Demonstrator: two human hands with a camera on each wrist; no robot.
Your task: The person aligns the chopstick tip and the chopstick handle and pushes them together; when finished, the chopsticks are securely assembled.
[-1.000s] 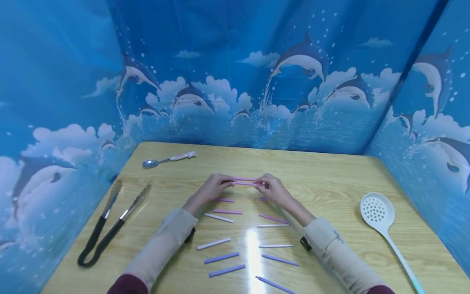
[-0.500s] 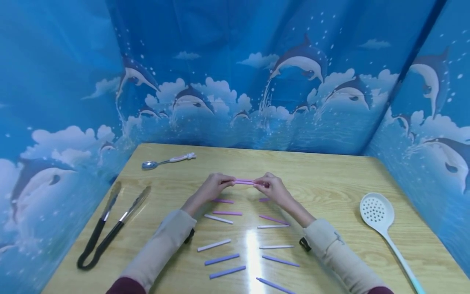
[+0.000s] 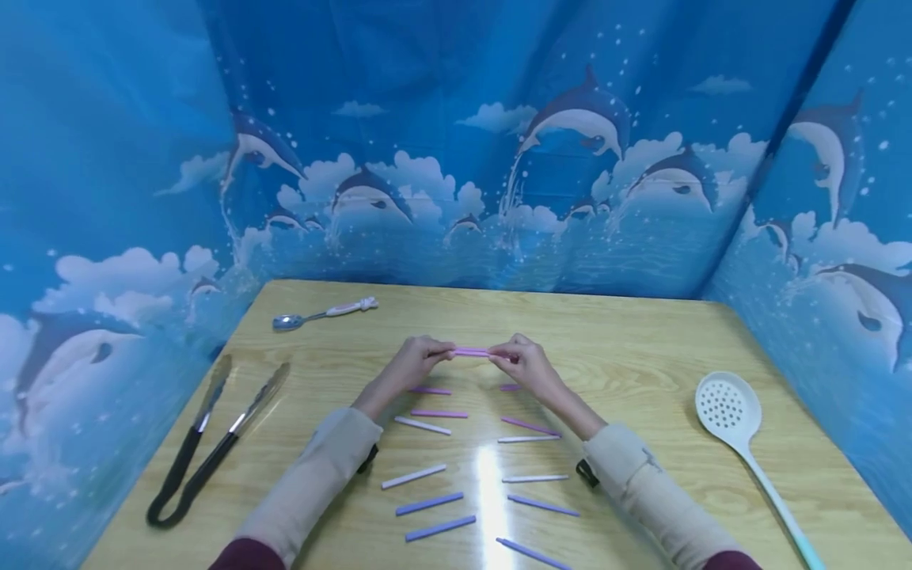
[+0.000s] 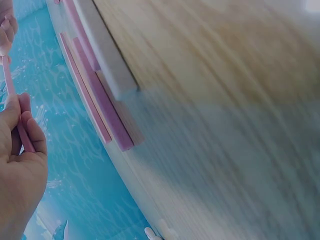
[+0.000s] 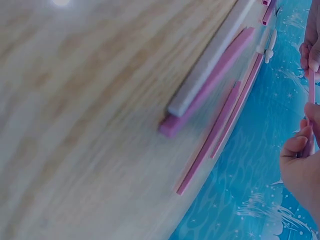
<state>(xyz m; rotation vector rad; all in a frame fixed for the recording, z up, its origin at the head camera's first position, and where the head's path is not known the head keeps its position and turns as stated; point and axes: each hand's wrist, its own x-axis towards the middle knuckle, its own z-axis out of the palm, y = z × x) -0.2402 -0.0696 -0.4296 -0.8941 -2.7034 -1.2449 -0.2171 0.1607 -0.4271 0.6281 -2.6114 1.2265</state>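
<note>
1. Starting at far left, we log black-handled tongs (image 3: 215,459) lying on the wooden table (image 3: 613,340), limbs spread; we judge them set aside, being well apart from the work
2. Next, a spoon (image 3: 326,314) lies near the far edge, probably parked where it will not foul the hands
3. Left column of sticks (image 3: 413,476): pink, white and blue-violet pieces, spaced from far to near; the grouping by colour looks deliberate to us
4. Left hand (image 3: 419,356) pinches the left ends of the pink sticks (image 3: 471,351); grip narrow, fingers curled round them
5. Those pink sticks, two side by side in the head view, span the gap between the hands, seemingly lifted off the table; holding opposite ends probably keeps them level and parallel
6. Right hand (image 3: 526,362) pinches the right ends just as narrowly; how far the ends run inside either hand we cannot tell
7. Right column of sticks (image 3: 535,478) roughly mirrors the left in colour order; the lane between looks intended
8. Far right, a pale skimmer (image 3: 745,453), perforated head toward the curtain (image 3: 456,95)
9. Containers: we see none; nearest are the spoon's bowl and the skimmer's head, and we make out nothing in either
</note>
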